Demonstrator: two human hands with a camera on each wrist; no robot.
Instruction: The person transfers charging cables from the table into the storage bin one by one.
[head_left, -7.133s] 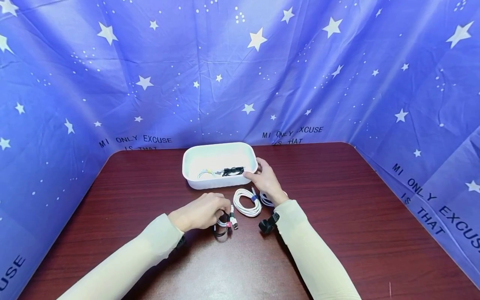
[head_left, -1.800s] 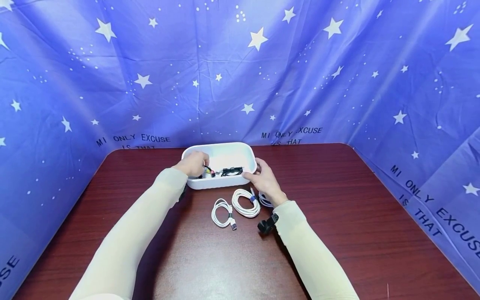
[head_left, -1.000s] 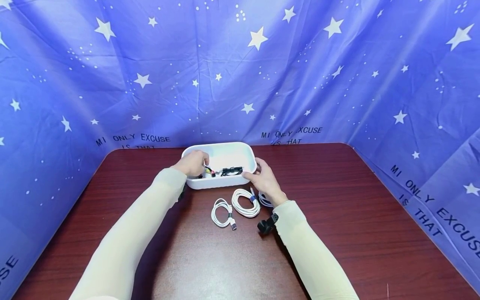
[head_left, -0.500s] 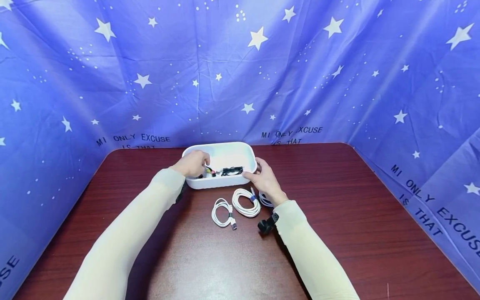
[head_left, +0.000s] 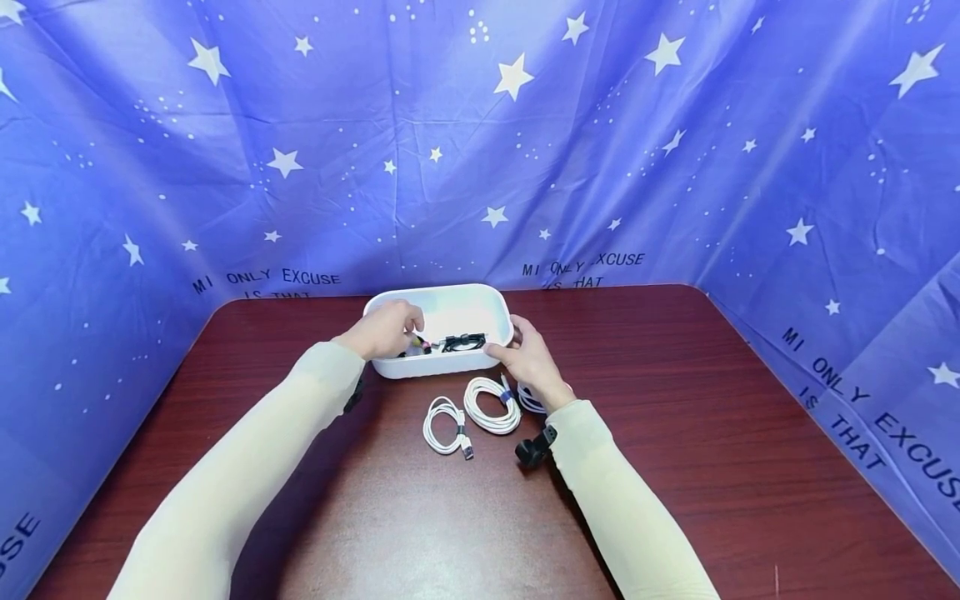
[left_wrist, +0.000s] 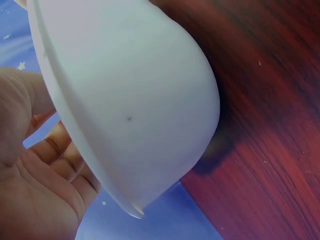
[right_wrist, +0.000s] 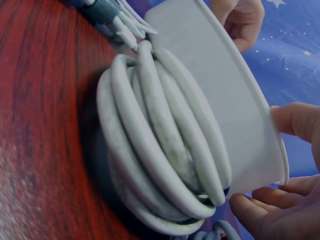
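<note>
1. We are seeing a star-printed curtain (head_left: 450, 100) hanging behind the white box (head_left: 442, 364), our landmark for everything below.
2. The brown table (head_left: 675, 433) is carrying the box and spreading out on every side of it.
3. The box itself is standing near the table's far edge. We are judging the work as partly done: some cable bundles are lying inside the box, three coils are lying outside.
4. The right hand (head_left: 532, 360) is gripping the box's right end, thumb on the rim and fingers round the outer wall.
5. The left hand (head_left: 381, 329) is reaching over the box's left end, fingers bent down inside. The wall is hiding its fingertips, so we cannot be telling whether they are pinching anything.
6. The thick white coil with a blue tie (head_left: 473, 408) is lying just in front of the box; we are counting it as left to do.
7. A second white coil (head_left: 530, 403), partly hidden by the right wrist, is lying in front of the box's right end, also left.
8. The thin white cable (head_left: 461, 421) is lying farther in front of the box, left too.
9. The black cable bundle (head_left: 459, 339) is resting inside the box, towards its right end: seemingly done.
10. Pink-and-yellow-banded cable pieces (head_left: 426, 345) are showing inside the box beside the left fingertips; we are finding their number unclear.
</note>
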